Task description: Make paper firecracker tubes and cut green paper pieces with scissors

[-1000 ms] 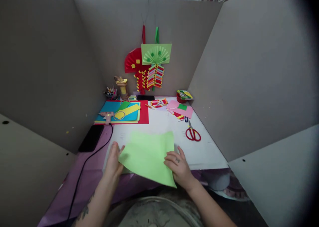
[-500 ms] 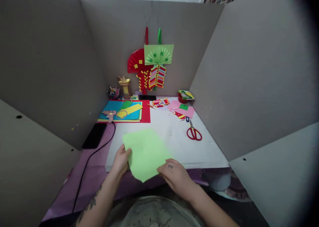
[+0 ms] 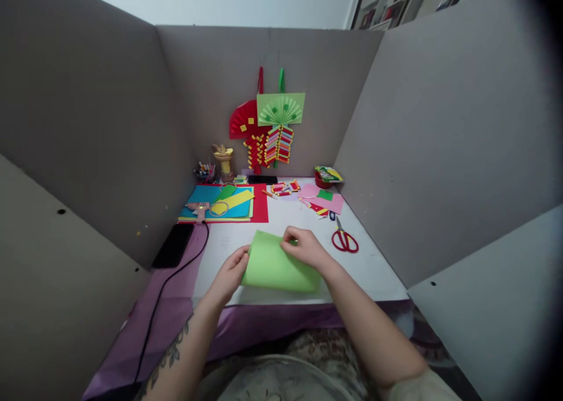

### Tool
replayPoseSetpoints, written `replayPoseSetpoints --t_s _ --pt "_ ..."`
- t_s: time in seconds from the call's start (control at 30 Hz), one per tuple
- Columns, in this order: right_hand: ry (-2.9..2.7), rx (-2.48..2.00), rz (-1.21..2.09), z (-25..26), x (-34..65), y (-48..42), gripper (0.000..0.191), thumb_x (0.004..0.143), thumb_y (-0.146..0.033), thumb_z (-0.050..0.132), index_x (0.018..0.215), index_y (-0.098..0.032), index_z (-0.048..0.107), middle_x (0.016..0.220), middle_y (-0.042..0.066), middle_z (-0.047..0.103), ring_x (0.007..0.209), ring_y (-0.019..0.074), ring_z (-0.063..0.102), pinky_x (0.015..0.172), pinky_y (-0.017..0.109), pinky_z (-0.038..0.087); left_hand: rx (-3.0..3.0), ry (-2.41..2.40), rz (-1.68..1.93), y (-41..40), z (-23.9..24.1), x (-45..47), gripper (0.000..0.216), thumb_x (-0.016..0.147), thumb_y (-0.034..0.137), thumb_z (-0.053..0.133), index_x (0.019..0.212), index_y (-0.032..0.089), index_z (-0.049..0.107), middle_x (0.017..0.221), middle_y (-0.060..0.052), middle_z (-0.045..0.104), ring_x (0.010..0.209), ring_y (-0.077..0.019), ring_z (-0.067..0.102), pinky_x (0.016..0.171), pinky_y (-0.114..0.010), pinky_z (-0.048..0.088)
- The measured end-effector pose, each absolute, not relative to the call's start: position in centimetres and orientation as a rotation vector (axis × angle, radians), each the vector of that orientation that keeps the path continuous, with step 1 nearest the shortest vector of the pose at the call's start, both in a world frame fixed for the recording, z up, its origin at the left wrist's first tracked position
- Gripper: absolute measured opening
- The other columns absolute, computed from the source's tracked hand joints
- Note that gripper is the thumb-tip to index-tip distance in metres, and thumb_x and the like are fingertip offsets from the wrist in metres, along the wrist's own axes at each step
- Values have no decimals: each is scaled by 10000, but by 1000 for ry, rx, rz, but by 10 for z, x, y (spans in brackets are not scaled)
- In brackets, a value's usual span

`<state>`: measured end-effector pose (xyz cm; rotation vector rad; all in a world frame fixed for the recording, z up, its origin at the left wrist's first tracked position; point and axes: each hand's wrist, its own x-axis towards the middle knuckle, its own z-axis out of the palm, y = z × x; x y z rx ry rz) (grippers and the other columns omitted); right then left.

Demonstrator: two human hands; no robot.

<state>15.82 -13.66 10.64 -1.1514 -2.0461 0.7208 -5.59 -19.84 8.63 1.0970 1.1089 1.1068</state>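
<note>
Both my hands are on the green sheet (image 3: 275, 269), which sits on the near half of the white board (image 3: 373, 272), right in front of me. My left hand (image 3: 231, 275) has its fingers curled shut on the sheet's left edge, thumb side up. My right hand (image 3: 305, 248) is at the far edge with the fingertips pinched together on the paper. So both are gripping and neither is spread open.

Biggest thing around is the grey cardboard wall (image 3: 88, 143) boxing me in on three sides, matte and plain. Under the board there's a purple cloth (image 3: 176, 307), a bit shiny. The sheet itself is thin, smooth, light green paper, doubled over so the top layer bows up in a soft curve rather than lying flat. The stack (image 3: 220, 201) of blue, red and yellow paper lies at the back left. A flat black phone (image 3: 173, 245) sits on the cloth with a thin black cable (image 3: 153, 319) running beside it. Red-handled scissors (image 3: 344, 240) lie to the right, well apart from my hand.

Compared to half a second ago, the sheet was opened out and hanging off the near edge, and my right hand was down at its near corner. Now the hand's up at the far edge and the sheet looks about half as deep.
</note>
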Motion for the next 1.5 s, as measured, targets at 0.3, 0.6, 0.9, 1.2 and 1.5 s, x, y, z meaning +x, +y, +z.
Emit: replayPoseSetpoints --t_s 0.3,0.6,0.9,1.2,1.5 --pt "-1831 -1280 756 84 169 -123 229 691 -253 612 918 -224 594 742 -19 622 706 150 564 686 266 395 1047 1264 1163 -171 61 -59 282 630 331 678 833 144 618 713 -29 675 604 -170 606 542 -243 451" --pt "-1027 -1060 1378 21 180 -113 462 597 -409 721 951 -231 483 735 -6 617 647 175 577 599 287 431 848 1231 1328 -139 27 -77 329 595 287 695 879 165 582 740 -23 690 612 -165 625 574 -253 475" --pt "-1042 -1099 1056 -9 174 -101 293 722 -418 613 590 -187 489 550 -50 436 528 104 374 511 229 286 824 1113 1329 -120 19 -76 371 613 265 695 942 159 561 755 -41 699 626 -182 653 586 -265 495" --pt "-941 -1147 924 18 167 -125 270 675 -393 679 601 -180 531 570 -38 512 552 113 425 553 245 346 815 1154 1368 -143 35 -78 372 640 288 678 973 170 559 818 -37 706 666 -176 660 580 -244 492" --pt "-909 -1153 944 29 164 -134 297 681 -416 669 594 -195 491 563 -37 482 536 115 403 531 249 342 817 1174 1360 -150 39 -78 413 622 333 695 973 169 551 829 -48 698 670 -177 658 589 -249 488"
